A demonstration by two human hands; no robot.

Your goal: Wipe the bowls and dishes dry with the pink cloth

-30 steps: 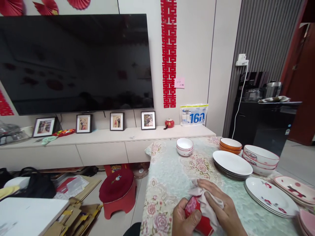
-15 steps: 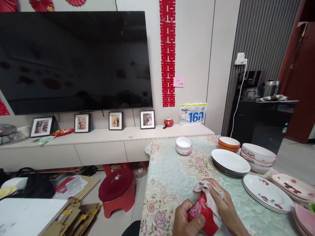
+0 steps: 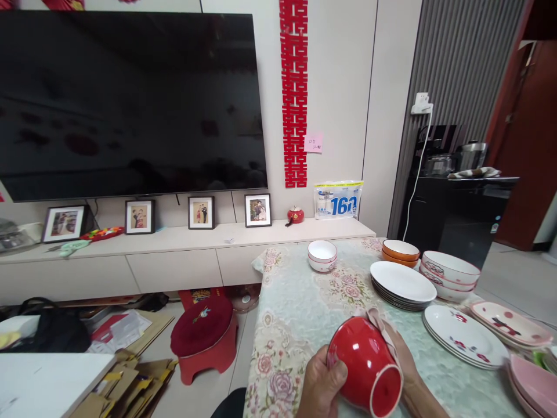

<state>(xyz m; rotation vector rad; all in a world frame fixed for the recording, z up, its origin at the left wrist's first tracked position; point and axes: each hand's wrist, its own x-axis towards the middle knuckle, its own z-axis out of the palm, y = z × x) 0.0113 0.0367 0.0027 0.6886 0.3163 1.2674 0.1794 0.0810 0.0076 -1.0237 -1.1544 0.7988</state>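
A glossy red bowl is tilted on its side above the table's front part, its unglazed foot ring facing toward me and right. My left hand grips the bowl's left side, thumb on the outer wall. A pale greyish-pink cloth lies over the bowl's far right rim. Behind it, my right hand presses the cloth to the bowl; its fingers are mostly hidden by bowl and cloth.
On the floral tablecloth stand small white bowls, orange bowls, larger white bowls, white plates, flowered plates, oblong dishes and pink dishes. A red stool stands left of the table.
The red bowl has turned, so its rounded outside and foot ring now face me instead of its flower-patterned side. My right hand and the cloth sit farther behind it. The view shifted slightly.
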